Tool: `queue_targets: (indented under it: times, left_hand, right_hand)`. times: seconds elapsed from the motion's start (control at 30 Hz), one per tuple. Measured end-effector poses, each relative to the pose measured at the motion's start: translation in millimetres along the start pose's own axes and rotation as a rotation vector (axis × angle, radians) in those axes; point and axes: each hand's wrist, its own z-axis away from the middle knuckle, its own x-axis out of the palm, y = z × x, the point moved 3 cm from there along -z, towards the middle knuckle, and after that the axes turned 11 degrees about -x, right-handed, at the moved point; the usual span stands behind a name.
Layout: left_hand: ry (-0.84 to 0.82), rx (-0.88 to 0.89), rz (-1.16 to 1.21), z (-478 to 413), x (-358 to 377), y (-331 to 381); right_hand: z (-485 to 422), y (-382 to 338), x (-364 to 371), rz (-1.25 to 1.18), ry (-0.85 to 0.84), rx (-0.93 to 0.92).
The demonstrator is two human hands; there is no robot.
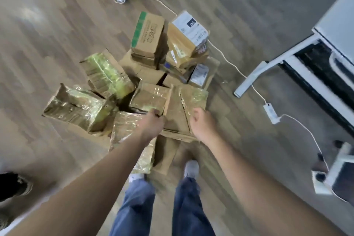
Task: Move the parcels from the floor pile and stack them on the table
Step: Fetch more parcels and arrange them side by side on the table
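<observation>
Blue jeans [134, 207] stand nearest, at the edge of the pile [107, 74] on the wooden floor [47, 44]. The left hand [153, 121] curls its fingers over the near edge of a taped parcel [148, 97] and grips it. The right hand [201, 121], fingers curled, sits against a neighbouring wrapped parcel [194, 97]; blur hides whether it has hold. Farther off, a green-striped box [148, 32] and a white-labelled box [189, 28] top the pile. The tabletop [337, 21] lies well apart, at right.
</observation>
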Motion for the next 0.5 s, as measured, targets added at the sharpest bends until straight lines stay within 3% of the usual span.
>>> queue_targets:
  times: [0.17,0.33,0.5]
  left_hand:
    - [-0.015,0.045,-0.154,-36.4,30.4,-3.9]
    - [-0.143,0.037,-0.003,-39.4,41.2,-6.7]
    - [-0.15,0.027,0.107,-8.8,35.4,20.7]
  right_hand:
    - [-17.2,45.2,11.1,-0.012,0.098,0.127]
    - [-28.7,55.3,31.5,-0.269,0.12,0.154]
    - [-4.0,42.5,-12.0,-0.395,0.274,0.145]
